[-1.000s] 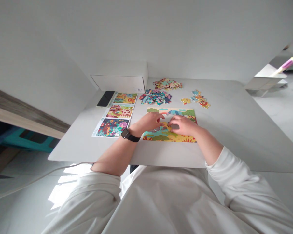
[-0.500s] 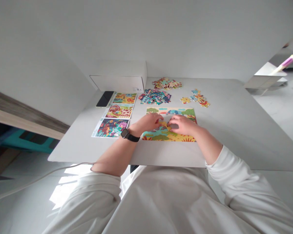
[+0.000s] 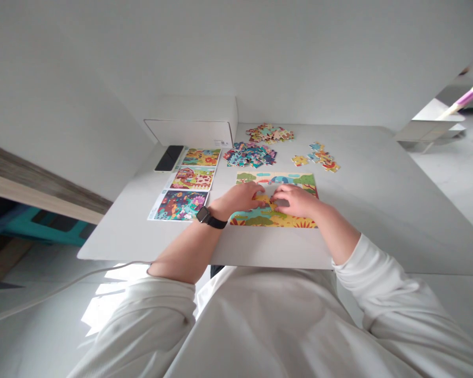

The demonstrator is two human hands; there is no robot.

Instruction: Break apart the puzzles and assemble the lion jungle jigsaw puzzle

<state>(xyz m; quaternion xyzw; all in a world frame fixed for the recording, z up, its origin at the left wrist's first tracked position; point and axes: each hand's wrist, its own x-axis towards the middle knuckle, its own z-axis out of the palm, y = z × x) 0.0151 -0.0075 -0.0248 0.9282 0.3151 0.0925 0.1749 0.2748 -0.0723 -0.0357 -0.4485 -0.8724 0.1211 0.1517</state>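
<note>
Head view: both hands on the assembled puzzle (image 3: 260, 218), which lies flat on the table (image 3: 378, 210) near its front edge. Left hand (image 3: 242, 195) and right hand (image 3: 294, 200) meet at the puzzle's middle, fingertips down around a yellow piece (image 3: 265, 199). Can't tell whether either pinches it or only presses; fingers hide the contact.

Handling, my read:
- pieces look like thin card: light, stiff, not fragile, but tabs could bend if forced
- smooth printed face on a smooth tabletop, so likely slides easily
- take a loose piece by its edges, thumb and forefinger; seat it with flat fingertip pressure
- joined sheet probably won't lift whole; slide it instead

Around: blue heap (image 3: 250, 155), pinkish heap (image 3: 270, 134), small scatter (image 3: 319, 159) beyond the puzzle; picture cards (image 3: 192, 178), phone (image 3: 170, 158), white box (image 3: 195, 126) to the left.
</note>
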